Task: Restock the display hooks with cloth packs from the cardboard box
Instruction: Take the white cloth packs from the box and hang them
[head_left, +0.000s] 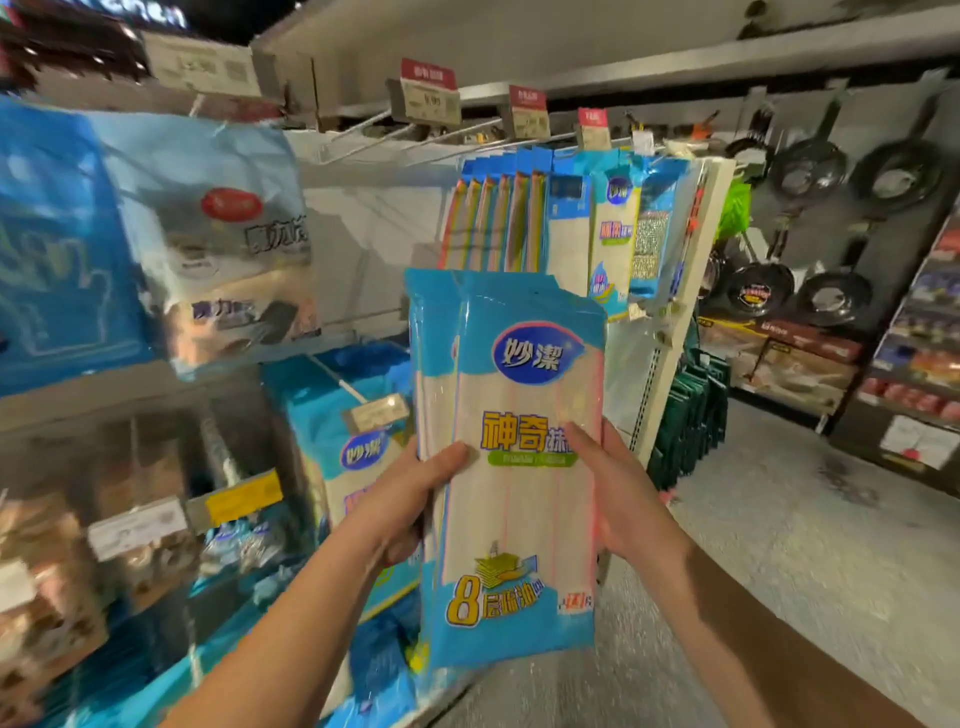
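One head-worn view looks forward and slightly down, close over both forearms. The packs (511, 457) fill the centre, very near the lens. Display hooks (415, 136) lie at twelve o'clock, farther off; hanging pans (810, 171) at two o'clock, well away.

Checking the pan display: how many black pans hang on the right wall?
4 clearly: two upper pans, two lower pans. Others may be hidden behind the shelf end.
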